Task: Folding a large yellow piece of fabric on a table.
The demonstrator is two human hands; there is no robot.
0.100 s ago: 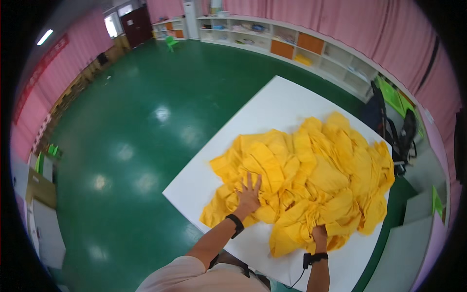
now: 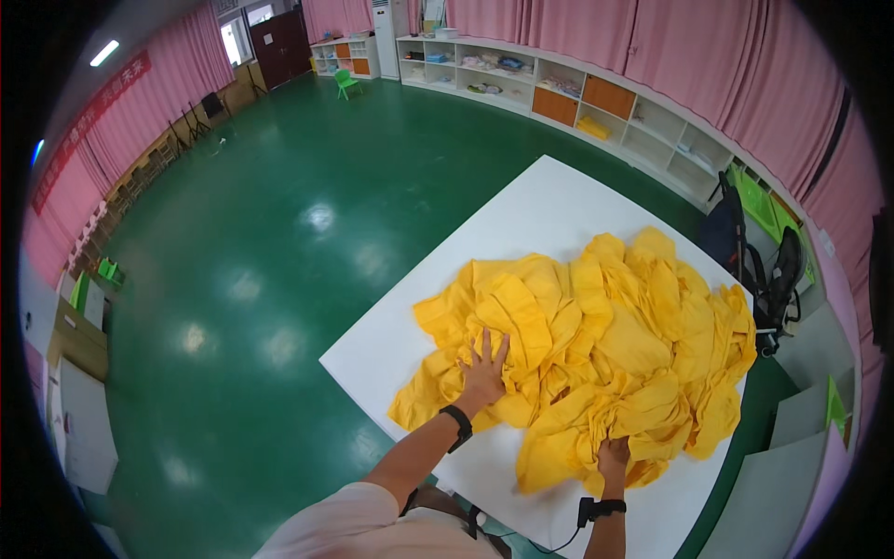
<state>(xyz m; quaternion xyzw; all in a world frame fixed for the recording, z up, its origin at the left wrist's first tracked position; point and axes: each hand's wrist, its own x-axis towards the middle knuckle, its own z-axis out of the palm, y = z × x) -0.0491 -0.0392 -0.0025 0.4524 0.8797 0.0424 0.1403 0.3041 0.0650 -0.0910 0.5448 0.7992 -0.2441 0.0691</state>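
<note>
A large crumpled heap of yellow cloth [image 2: 624, 335] covers much of the white table [image 2: 521, 210]. My left hand [image 2: 482, 380] lies on the left part of the heap, fingers spread and pressing lightly into the folds. At the near edge of the cloth, my right hand [image 2: 613, 456] is closed on a bunched fold, its fingertips partly hidden by the fabric. Creases gather around that grip. Whether the heap is one piece or several cannot be made out. Dark bands circle both my wrists.
Green floor [image 2: 279, 252] stretches left of the table. Low white shelving [image 2: 643, 144] runs along the pink-curtained far wall. Beyond the table's right corner stands a dark stroller-like object [image 2: 782, 270]. Grey panels [image 2: 792, 484] stand to the right. A small green chair [image 2: 345, 84] is far off.
The whole view has shifted slightly, so the table and cloth sit a little lower and further right in the picture. Both hands keep nearly the same places on the cloth.
</note>
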